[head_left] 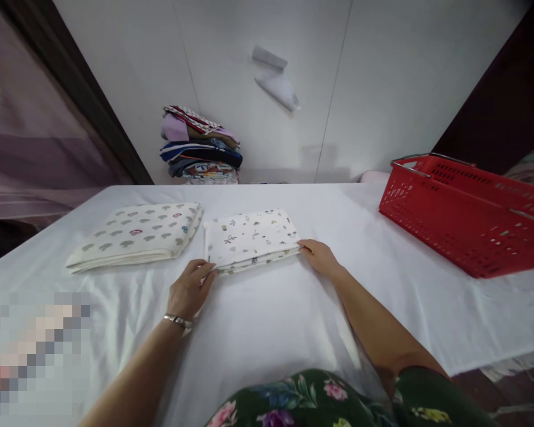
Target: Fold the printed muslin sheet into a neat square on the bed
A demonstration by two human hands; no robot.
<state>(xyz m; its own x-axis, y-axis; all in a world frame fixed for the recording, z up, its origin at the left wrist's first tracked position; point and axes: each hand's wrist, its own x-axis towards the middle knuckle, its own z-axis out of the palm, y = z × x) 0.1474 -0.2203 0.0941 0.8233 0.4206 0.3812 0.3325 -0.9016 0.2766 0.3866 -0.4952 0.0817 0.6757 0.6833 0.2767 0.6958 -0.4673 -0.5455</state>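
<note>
A folded white cloth with small leaf and plant prints (pixel 253 237) lies flat at the middle of the white-covered table. My left hand (pixel 190 289), with a silver bracelet at the wrist, pinches its near left corner. At the near right corner, the fingers of my right hand (pixel 319 256) are closed on the cloth's edge. To the left lies a second folded cloth, cream with grey mushroom-like prints (pixel 145 232), which neither hand touches.
A red plastic basket (pixel 454 219) with metal handles stands on the right of the table (pixel 267 332). Behind the far edge is a stack of folded clothes (pixel 200 145) against a pale panelled surface. A blurred patch covers the lower left.
</note>
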